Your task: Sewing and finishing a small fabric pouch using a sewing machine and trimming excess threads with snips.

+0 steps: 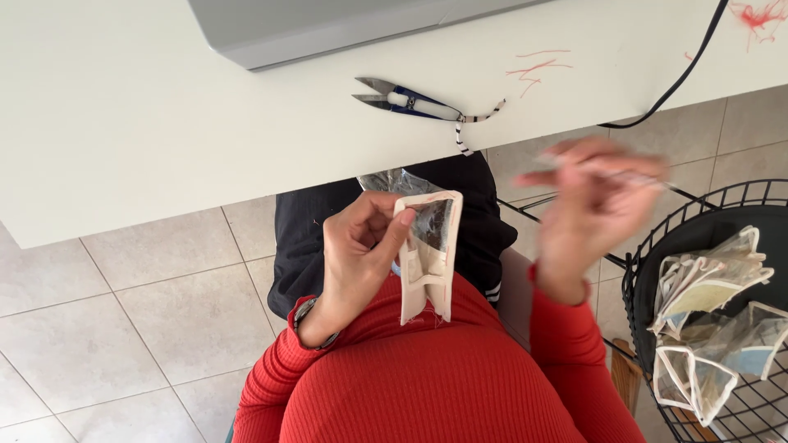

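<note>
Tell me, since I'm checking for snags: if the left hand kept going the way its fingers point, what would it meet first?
The left hand points up and right, and its fingers already grip the small fabric pouch. Beyond that comes the white table edge, though depth is unclear.

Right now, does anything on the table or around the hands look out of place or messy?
Loose red thread scraps lie scattered on the white table beside the thread snips, with another tangle at the far corner. The right hand is motion-blurred. Nothing looks damaged.

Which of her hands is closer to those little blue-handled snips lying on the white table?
Left, narrowly. The left hand is below the snips, holding a small fabric pouch; the blurred right hand is farther off, lower right.
</note>
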